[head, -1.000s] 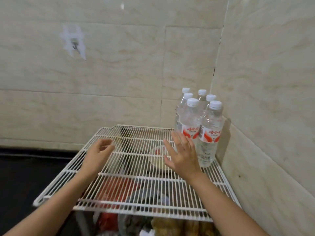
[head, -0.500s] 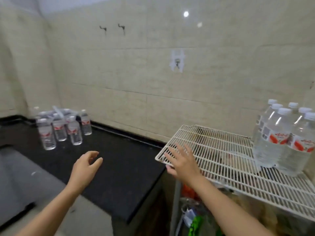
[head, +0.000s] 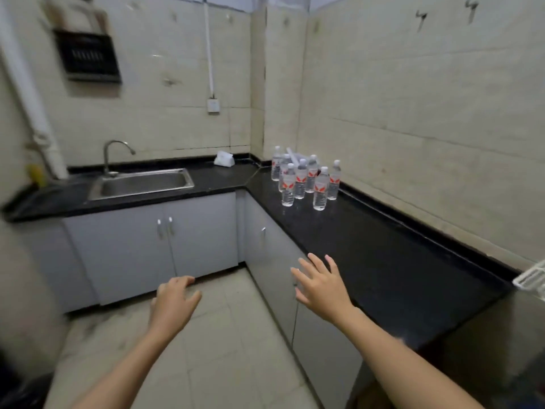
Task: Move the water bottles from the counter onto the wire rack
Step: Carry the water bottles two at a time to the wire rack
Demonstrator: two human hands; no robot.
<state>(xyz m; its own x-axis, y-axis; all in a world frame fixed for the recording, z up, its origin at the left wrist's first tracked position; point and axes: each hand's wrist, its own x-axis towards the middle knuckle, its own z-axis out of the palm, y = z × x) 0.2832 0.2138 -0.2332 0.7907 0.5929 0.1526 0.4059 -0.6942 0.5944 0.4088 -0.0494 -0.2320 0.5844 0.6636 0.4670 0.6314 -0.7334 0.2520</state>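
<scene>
With the left hand (head: 172, 302) and right hand (head: 323, 287) empty and loosely open, the clear red-labelled plastic water bottles (head: 306, 180) on the far black counter (head: 383, 261) are best gripped mid-body.

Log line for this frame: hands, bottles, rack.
left hand: open, empty | right hand: open, empty | water bottles: clustered on counter | wire rack: corner visible, right edge
</scene>
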